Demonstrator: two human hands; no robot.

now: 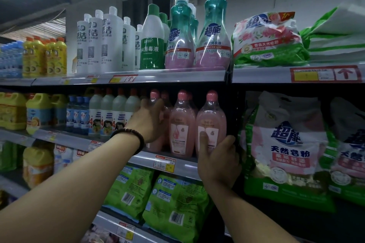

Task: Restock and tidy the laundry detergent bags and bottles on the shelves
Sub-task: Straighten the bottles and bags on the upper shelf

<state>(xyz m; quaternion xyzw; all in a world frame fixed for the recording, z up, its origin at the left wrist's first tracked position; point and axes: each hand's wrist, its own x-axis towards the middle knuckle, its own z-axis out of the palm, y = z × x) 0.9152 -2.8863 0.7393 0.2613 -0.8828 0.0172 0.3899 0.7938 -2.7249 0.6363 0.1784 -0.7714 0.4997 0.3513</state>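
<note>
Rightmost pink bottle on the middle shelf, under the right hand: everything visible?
The clear plastic bottle of pink liquid stands upright at the front of the grey middle shelf, rightmost in its row, beside a matching bottle. Round pink cap, narrow neck, wide body, white label with a pink drop. The right hand grips its lower body, thumb on the label.

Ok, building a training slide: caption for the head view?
Left hand grips the left pink bottle, right hand the right pink bottle, on the shelf.
</note>
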